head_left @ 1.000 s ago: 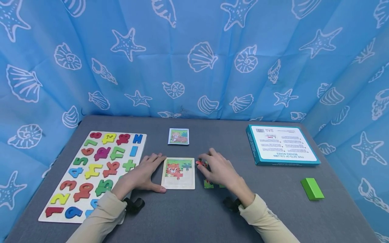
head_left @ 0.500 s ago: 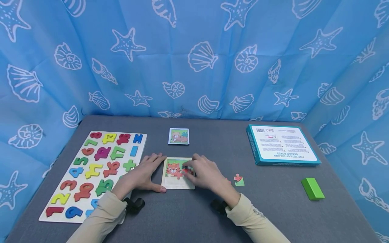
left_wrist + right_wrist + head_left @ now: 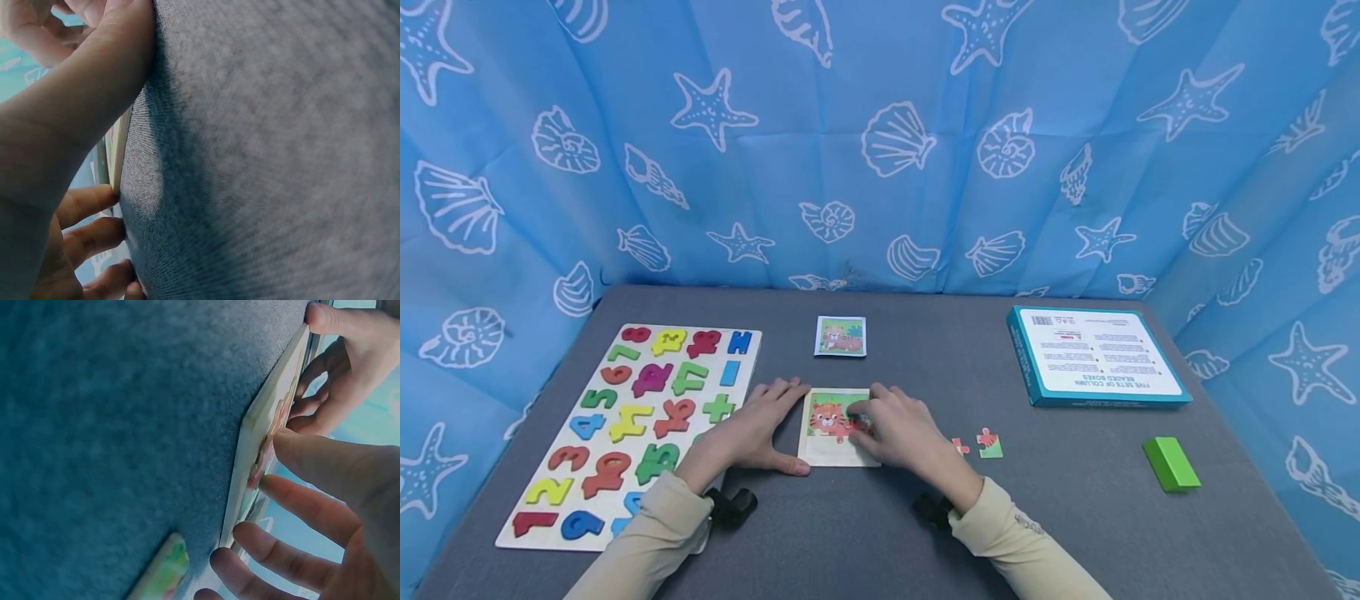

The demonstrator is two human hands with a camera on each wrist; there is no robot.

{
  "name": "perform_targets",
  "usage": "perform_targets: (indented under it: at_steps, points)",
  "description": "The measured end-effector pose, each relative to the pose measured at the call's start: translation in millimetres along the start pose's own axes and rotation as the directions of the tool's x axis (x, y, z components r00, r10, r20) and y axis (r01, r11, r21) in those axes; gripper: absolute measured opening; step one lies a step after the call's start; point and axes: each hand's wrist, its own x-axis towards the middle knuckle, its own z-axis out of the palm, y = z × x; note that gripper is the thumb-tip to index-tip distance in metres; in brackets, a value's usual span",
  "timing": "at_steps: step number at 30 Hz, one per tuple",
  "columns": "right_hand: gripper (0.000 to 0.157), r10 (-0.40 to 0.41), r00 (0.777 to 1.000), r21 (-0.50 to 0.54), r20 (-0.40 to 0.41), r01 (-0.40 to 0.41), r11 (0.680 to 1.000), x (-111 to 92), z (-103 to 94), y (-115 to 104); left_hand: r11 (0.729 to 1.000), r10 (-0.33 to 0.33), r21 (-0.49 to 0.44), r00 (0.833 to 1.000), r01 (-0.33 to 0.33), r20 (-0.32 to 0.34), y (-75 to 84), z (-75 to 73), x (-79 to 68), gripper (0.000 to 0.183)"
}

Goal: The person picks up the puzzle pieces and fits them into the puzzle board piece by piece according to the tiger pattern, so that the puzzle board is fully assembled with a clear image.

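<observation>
A small wooden tiger puzzle board (image 3: pixel 831 452) lies flat, its upper part filled with pieces and a bare strip along the near side. My left hand (image 3: pixel 748 429) rests at its left edge, fingers extended, thumb by the near corner. Over the board's right side, my right hand (image 3: pixel 898 425) pinches a red-and-green puzzle piece (image 3: pixel 265 464) between thumb and forefinger, low against the board. The right fingers partly cover that piece in the head view. Two loose puzzle pieces, one with a green corner (image 3: pixel 992 446) and one reddish (image 3: pixel 960 446), lie right of the hand.
A tiger picture card (image 3: pixel 840 337) lies behind the board. The wooden number board (image 3: pixel 546 542) occupies the left, partly under the left forearm. At right are a teal-edged box (image 3: pixel 1097 358) and a green block (image 3: pixel 1172 467). A blue curtain (image 3: pixel 880 200) hangs behind the table.
My right hand has carried the puzzle piece leftward from the table onto the board's right side, uncovering loose pieces. Over the last half second it shifted only slightly. The left hand stayed in place.
</observation>
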Motion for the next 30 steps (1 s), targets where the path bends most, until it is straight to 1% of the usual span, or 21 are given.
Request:
perform_targets:
  at_steps: [4, 12, 21, 30]
  points:
    - [0.033, -0.003, 1.000, -0.001, -0.020, 0.003, 1.000, -0.4, 0.1, 0.8, 1.000, -0.003, -0.003, 1.000, 0.003, 0.003, -0.5, 0.4, 0.3, 0.116]
    - [0.022, -0.028, 0.998, 0.010, -0.048, 0.029, 1.000, 0.5, 1.7, 1.0, 1.000, -0.007, -0.004, 1.000, 0.007, 0.006, -2.0, 1.6, 1.6, 0.116]
    - [0.023, -0.011, 0.999, 0.007, -0.041, 0.012, 1.000, 2.2, 1.7, -0.8, 1.000, -0.011, -0.007, 1.000, 0.011, 0.006, -2.0, 0.6, 1.7, 0.117]
    - [0.013, 0.000, 0.999, 0.036, -0.047, 0.002, 0.999, 4.1, 0.3, -4.1, 1.000, -0.010, -0.015, 1.000, 0.010, 0.006, -0.4, -0.3, -0.1, 0.116]
